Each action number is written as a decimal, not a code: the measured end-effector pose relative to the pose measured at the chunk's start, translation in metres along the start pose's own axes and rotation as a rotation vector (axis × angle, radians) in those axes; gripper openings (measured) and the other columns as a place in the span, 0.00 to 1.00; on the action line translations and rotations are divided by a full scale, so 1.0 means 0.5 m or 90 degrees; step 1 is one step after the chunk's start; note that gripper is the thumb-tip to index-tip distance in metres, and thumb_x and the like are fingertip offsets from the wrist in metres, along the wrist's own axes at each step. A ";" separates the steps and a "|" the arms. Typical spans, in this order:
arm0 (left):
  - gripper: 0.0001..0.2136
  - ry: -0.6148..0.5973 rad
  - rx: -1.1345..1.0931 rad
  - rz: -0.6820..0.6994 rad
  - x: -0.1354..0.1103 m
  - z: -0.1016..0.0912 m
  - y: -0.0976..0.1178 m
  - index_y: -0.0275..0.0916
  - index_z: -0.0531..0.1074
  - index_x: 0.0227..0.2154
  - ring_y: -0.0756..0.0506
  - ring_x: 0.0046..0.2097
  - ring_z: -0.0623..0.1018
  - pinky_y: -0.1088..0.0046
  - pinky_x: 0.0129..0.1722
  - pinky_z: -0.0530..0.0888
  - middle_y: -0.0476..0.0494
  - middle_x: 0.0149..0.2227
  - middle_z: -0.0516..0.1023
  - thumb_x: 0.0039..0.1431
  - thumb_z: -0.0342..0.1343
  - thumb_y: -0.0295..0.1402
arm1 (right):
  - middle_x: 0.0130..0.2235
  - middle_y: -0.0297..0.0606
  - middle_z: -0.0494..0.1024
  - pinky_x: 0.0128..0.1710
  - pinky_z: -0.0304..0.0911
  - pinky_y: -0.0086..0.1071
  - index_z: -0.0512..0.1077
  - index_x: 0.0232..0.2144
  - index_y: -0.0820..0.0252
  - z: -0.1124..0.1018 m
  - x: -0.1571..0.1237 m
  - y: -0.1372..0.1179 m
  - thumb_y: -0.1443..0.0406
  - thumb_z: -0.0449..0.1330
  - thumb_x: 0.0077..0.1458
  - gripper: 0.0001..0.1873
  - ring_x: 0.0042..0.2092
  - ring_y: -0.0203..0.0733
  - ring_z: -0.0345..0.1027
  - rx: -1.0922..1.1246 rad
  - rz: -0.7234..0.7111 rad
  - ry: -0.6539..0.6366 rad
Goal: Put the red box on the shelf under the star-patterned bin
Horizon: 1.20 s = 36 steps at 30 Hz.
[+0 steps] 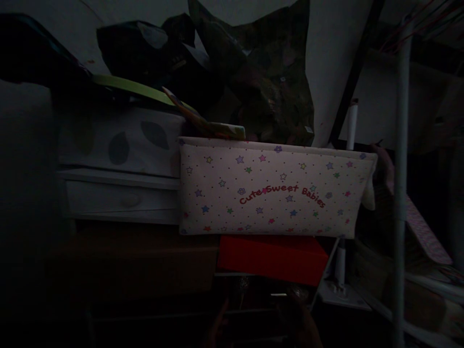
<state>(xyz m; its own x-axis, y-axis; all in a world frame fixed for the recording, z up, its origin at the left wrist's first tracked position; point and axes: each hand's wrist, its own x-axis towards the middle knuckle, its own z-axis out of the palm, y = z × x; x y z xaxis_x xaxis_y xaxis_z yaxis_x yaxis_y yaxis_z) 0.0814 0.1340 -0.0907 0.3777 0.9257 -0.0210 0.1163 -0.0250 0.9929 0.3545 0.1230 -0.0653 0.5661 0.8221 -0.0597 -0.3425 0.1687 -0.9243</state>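
Note:
The picture is very dark. At the bottom edge my left hand (218,325) shows as a dim outline with a finger or thumb pointing up. My right hand (300,320) is to its right, its fingers lost in shadow. Between and just beyond the hands is a dark patch with shiny, clear-looking glints (243,284) and a thin white strip (278,294); what it is, and whether either hand touches it, I cannot make out. Above the hands lies a red box (271,258), under a pale star-patterned fabric box (261,212) lettered "Cute Sweet Babies".
Left of the fabric box stands a white drawer unit (155,200) with a leaf pattern, above a brown box (145,261). Dark bags (268,72) are piled behind. A pale upright pole (399,169) and a cluttered rack (427,285) border the right side.

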 end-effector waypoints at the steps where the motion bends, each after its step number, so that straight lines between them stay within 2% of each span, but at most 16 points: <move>1: 0.38 -0.001 0.000 -0.001 -0.002 0.001 0.003 0.45 0.58 0.62 0.36 0.58 0.70 0.56 0.57 0.67 0.37 0.58 0.71 0.46 0.60 0.42 | 0.32 0.39 0.80 0.38 0.71 0.42 0.75 0.27 0.57 0.010 -0.002 -0.004 0.53 0.71 0.19 0.26 0.37 0.50 0.74 -0.024 0.023 0.006; 3: 0.39 -0.008 -0.005 -0.019 -0.001 0.002 0.008 0.45 0.59 0.62 0.35 0.58 0.70 0.55 0.57 0.66 0.38 0.56 0.73 0.44 0.62 0.42 | 0.30 0.42 0.79 0.38 0.70 0.42 0.73 0.25 0.60 0.032 -0.005 -0.011 0.50 0.70 0.20 0.28 0.37 0.53 0.74 -0.092 0.050 0.023; 7: 0.40 -0.033 -0.021 -0.104 0.018 0.005 0.009 0.46 0.62 0.60 0.34 0.57 0.70 0.52 0.56 0.67 0.38 0.56 0.73 0.40 0.65 0.40 | 0.35 0.42 0.78 0.40 0.67 0.41 0.69 0.31 0.60 0.058 -0.007 -0.011 0.48 0.69 0.24 0.32 0.43 0.55 0.72 -0.183 -0.035 0.088; 11: 0.40 -0.027 -0.007 -0.064 0.028 0.006 -0.008 0.46 0.61 0.61 0.34 0.58 0.70 0.53 0.57 0.65 0.38 0.58 0.71 0.40 0.64 0.39 | 0.37 0.42 0.74 0.42 0.65 0.41 0.62 0.37 0.58 0.066 -0.014 -0.001 0.45 0.67 0.25 0.38 0.41 0.52 0.70 -0.283 -0.109 0.142; 17: 0.39 -0.022 0.000 -0.017 0.015 0.013 -0.020 0.48 0.60 0.61 0.34 0.58 0.69 0.53 0.55 0.67 0.40 0.61 0.67 0.41 0.62 0.39 | 0.36 0.42 0.73 0.39 0.64 0.42 0.57 0.41 0.56 0.083 -0.020 0.028 0.41 0.61 0.32 0.38 0.38 0.54 0.71 -0.416 -0.091 0.110; 20: 0.37 -0.020 -0.022 -0.017 0.015 0.014 -0.021 0.50 0.61 0.61 0.34 0.57 0.70 0.53 0.55 0.67 0.41 0.59 0.70 0.44 0.61 0.41 | 0.39 0.45 0.73 0.39 0.64 0.43 0.55 0.41 0.55 0.091 -0.017 0.051 0.42 0.59 0.35 0.36 0.40 0.56 0.71 -0.443 -0.113 0.099; 24: 0.34 -0.039 -0.026 -0.013 0.026 0.010 -0.041 0.52 0.62 0.60 0.35 0.57 0.70 0.54 0.55 0.67 0.42 0.57 0.72 0.46 0.59 0.42 | 0.38 0.45 0.74 0.39 0.64 0.42 0.56 0.39 0.54 0.103 -0.019 0.069 0.44 0.58 0.38 0.31 0.39 0.55 0.71 -0.451 -0.134 0.086; 27: 0.39 -0.048 0.028 0.017 0.033 0.010 -0.068 0.47 0.58 0.63 0.34 0.59 0.69 0.54 0.57 0.65 0.39 0.59 0.70 0.44 0.60 0.37 | 0.37 0.44 0.74 0.36 0.65 0.40 0.56 0.39 0.54 0.113 -0.026 0.073 0.46 0.58 0.41 0.28 0.37 0.52 0.72 -0.460 -0.168 0.063; 30: 0.40 -0.049 0.043 0.061 0.028 0.016 -0.083 0.40 0.52 0.65 0.35 0.61 0.67 0.57 0.58 0.65 0.34 0.62 0.65 0.46 0.56 0.34 | 0.37 0.44 0.74 0.35 0.65 0.40 0.57 0.39 0.54 0.121 -0.033 0.073 0.48 0.55 0.45 0.23 0.36 0.52 0.72 -0.505 -0.171 0.055; 33: 0.39 -0.041 0.028 0.091 0.012 0.023 -0.072 0.39 0.49 0.66 0.39 0.63 0.65 0.61 0.59 0.64 0.36 0.66 0.58 0.48 0.54 0.31 | 0.40 0.48 0.73 0.39 0.64 0.42 0.57 0.39 0.55 0.126 -0.033 0.073 0.49 0.54 0.46 0.22 0.41 0.55 0.71 -0.526 -0.186 0.061; 36: 0.40 -0.032 0.044 0.045 -0.004 0.028 -0.043 0.39 0.50 0.65 0.40 0.62 0.65 0.64 0.59 0.64 0.38 0.66 0.58 0.46 0.53 0.25 | 0.35 0.45 0.74 0.35 0.63 0.42 0.57 0.38 0.55 0.126 -0.031 0.075 0.48 0.55 0.45 0.24 0.36 0.54 0.71 -0.528 -0.187 0.048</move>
<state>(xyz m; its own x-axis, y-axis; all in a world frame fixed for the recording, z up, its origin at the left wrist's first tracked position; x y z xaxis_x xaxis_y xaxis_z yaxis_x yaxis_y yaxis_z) 0.0908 0.1276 -0.1137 0.4332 0.9003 0.0416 0.1497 -0.1174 0.9817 0.2858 0.1509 -0.0754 0.6042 0.7644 0.2249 0.4623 -0.1064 -0.8803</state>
